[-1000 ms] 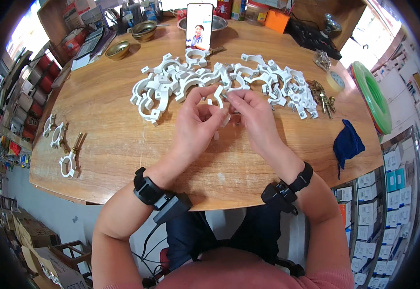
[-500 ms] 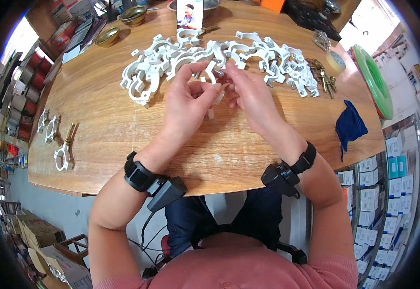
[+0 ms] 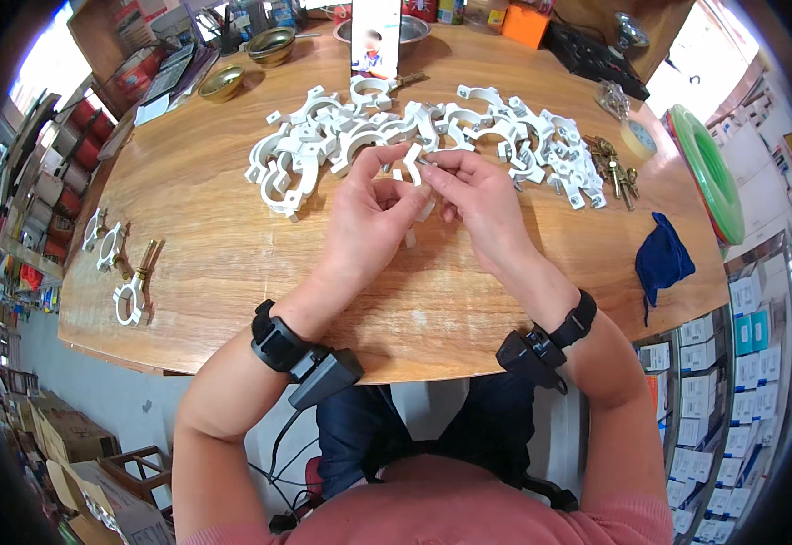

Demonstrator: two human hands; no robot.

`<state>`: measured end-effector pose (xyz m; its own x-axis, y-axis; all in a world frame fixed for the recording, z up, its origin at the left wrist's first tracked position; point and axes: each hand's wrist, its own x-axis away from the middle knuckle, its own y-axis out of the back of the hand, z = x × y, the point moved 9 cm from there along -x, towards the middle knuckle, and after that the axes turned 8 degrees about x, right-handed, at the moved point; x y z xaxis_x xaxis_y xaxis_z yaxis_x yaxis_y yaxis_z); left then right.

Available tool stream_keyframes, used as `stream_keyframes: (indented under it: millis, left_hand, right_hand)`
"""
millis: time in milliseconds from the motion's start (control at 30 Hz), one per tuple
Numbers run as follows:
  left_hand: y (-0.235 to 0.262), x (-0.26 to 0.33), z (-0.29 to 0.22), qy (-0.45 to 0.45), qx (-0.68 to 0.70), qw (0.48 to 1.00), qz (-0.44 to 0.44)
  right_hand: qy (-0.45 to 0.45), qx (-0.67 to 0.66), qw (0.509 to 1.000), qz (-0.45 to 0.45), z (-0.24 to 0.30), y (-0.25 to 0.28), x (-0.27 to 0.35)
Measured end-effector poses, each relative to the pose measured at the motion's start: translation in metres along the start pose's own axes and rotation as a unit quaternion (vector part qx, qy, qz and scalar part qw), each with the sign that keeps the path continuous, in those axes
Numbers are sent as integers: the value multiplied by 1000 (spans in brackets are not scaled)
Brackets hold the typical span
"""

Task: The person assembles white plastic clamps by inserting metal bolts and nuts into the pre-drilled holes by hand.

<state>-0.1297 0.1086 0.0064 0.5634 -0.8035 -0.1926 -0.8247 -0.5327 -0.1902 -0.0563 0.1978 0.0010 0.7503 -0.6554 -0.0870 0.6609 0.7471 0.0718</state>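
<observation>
Over the middle of the table, my left hand (image 3: pixel 367 218) is closed on a white pipe clamp (image 3: pixel 414 156), thumb and fingers pinching its curved band. Part of the clamp hangs below my thumb, and my fingers hide the rest. From the other side, my right hand (image 3: pixel 491 202) meets it in a pinch, thumb and forefinger at a small metal screw on the clamp's edge. The screw is mostly covered by the fingertips. Just beyond both hands lies a heap of white pipe clamps (image 3: pixel 288 173), several with screws in their lugs.
At the left, white clamps with brass bolts (image 3: pixel 129 302) lie apart. Loose brass bolts (image 3: pixel 621 177), a tape roll (image 3: pixel 637 139) and a blue cloth pouch (image 3: pixel 664 259) are on the right. A phone (image 3: pixel 375 41) stands behind the heap, brass bowls (image 3: pixel 223 84) at far left.
The whole view has shifted slightly, so the table sits lower in it. My right thumb and forefinger have closed in on the clamp's edge, while my left hand keeps its hold.
</observation>
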Motion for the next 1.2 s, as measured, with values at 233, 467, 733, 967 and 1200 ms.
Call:
stream_keyframes:
  millis: [233, 467, 733, 967, 1200]
  left_hand:
    - [-3, 0, 1, 11, -9, 1000, -1]
    - [-1, -1, -1, -4, -52, 999, -7]
    - [1, -1, 1, 3, -19, 1000, -5]
    - [0, -1, -1, 7, -42, 999, -2]
    - [0, -2, -3, -18, -30, 999, -5]
  right_hand:
    - [-67, -111, 991, 34, -15, -4, 0]
    - [58, -3, 998, -27, 7, 5, -2]
    - [-70, -87, 994, 10, -12, 1, -2]
    - [17, -24, 999, -16, 5, 4, -1]
    - [-39, -101, 994, 7, -9, 5, -6]
